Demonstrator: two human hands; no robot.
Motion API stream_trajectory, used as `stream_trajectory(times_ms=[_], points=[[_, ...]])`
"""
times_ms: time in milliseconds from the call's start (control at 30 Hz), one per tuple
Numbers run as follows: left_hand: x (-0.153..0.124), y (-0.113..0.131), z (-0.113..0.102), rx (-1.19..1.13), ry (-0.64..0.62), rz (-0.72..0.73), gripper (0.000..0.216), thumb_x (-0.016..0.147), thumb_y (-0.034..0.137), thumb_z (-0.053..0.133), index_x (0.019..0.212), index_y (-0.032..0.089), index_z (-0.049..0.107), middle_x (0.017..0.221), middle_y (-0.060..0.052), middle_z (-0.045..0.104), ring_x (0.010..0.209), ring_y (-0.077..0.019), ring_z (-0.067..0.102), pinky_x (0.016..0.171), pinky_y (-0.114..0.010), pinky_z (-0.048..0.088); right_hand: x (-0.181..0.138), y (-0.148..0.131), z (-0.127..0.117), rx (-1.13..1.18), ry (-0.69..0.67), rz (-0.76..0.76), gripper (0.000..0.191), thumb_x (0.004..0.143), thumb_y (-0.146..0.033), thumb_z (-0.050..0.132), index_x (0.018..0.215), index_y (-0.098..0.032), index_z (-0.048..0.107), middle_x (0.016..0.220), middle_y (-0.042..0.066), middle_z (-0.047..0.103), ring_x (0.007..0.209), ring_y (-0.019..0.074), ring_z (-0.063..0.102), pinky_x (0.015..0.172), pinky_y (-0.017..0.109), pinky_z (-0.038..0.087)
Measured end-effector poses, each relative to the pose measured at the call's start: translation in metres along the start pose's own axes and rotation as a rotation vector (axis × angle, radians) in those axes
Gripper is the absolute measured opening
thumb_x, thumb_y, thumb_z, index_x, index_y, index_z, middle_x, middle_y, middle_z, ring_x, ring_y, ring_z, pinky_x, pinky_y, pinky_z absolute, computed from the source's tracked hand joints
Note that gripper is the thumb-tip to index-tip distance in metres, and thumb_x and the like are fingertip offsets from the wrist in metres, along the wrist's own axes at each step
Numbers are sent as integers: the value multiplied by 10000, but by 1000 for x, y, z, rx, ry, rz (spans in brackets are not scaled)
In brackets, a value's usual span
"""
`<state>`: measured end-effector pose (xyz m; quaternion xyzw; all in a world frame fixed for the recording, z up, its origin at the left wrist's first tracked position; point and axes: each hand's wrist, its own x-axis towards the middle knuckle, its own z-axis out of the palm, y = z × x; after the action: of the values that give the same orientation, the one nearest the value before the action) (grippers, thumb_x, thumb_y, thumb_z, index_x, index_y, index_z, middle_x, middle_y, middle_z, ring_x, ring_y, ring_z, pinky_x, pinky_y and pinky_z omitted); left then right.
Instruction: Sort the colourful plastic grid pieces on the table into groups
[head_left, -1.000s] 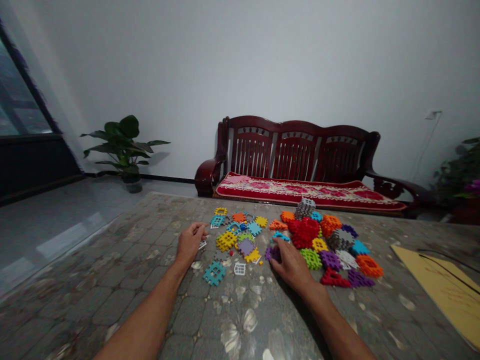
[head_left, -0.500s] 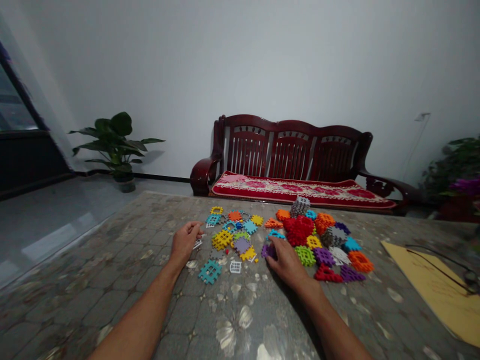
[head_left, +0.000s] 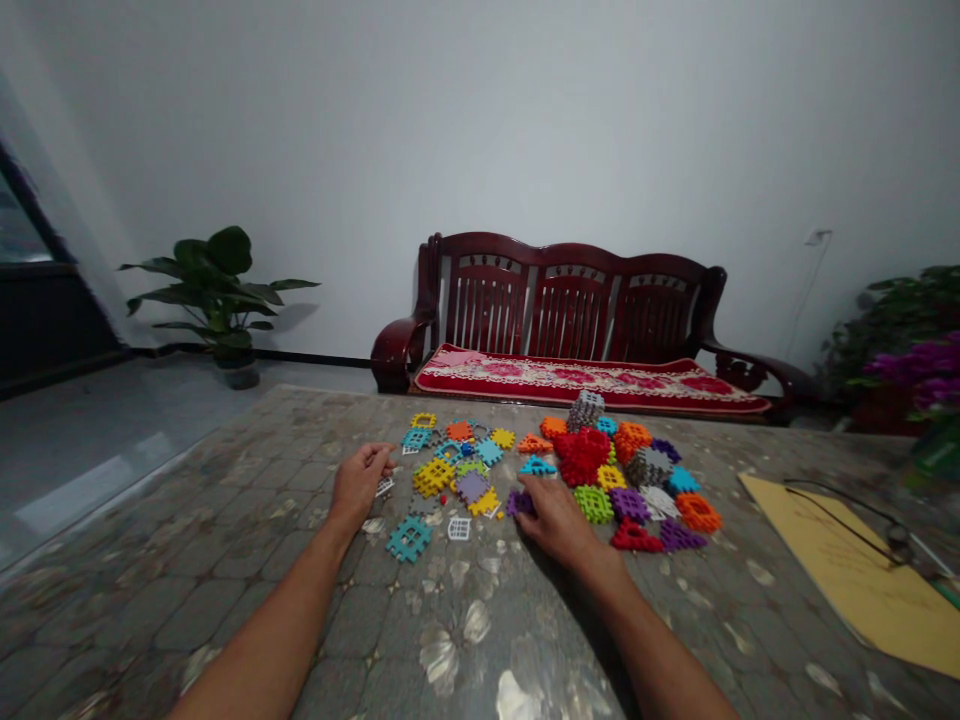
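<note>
My left hand (head_left: 361, 487) rests on the table at the left of the spread pieces, its fingers loosely extended and holding nothing visible. Just beside it lies a white window piece (head_left: 385, 487), partly covered. My right hand (head_left: 559, 517) is low over the table, thumb and fingers around a purple building block (head_left: 517, 503) that is partly hidden. Between the hands lie a stack of yellow blocks (head_left: 433, 478), a lavender block (head_left: 472, 487), a teal frame block (head_left: 409, 539) and another white window (head_left: 459, 528). A light-blue triangular block (head_left: 538, 466) lies just beyond my right fingers.
Right of my right hand are sorted piles, including red blocks (head_left: 583, 455), green blocks (head_left: 593, 504) and grey blocks (head_left: 649, 467). A yellow envelope (head_left: 847, 570) with a dark cord lies at the right. Behind the table stands a wooden bench (head_left: 570, 300).
The view has turned slightly right, so everything appears shifted left. Both hands stay at nearly the same places relative to the pieces.
</note>
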<state>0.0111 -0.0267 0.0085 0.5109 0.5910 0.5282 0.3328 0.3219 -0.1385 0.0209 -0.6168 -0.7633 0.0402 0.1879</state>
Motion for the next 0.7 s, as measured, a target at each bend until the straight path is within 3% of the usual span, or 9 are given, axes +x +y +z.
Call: stream_trajectory(times_ms=[233, 500, 700], points=[[1, -1, -1, -21, -10, -19, 451, 608, 567, 628, 831, 179, 678, 613, -11, 672, 583, -187, 625, 562, -271, 480, 0, 12, -11, 145, -32, -41, 569, 794, -209, 638, 1354, -195, 541, 1099, 78, 705, 1001, 207, 643, 905, 301, 475], [1, -1, -1, 27, -10, -14, 485, 610, 588, 605, 860, 179, 685, 639, -25, 686, 608, -199, 639, 555, -271, 471, -22, 31, -24, 281, 3, -96, 562, 789, -228, 631, 1345, -209, 554, 1148, 68, 691, 1038, 205, 641, 940, 353, 492], [2, -3, -1, 33, -13, -18, 493, 609, 601, 604, 857, 182, 684, 642, -21, 686, 614, -199, 644, 564, -273, 481, -41, 68, -57, 364, 162, 75, 500, 800, -321, 616, 1290, -225, 591, 1159, 84, 700, 1060, 244, 658, 951, 411, 511]])
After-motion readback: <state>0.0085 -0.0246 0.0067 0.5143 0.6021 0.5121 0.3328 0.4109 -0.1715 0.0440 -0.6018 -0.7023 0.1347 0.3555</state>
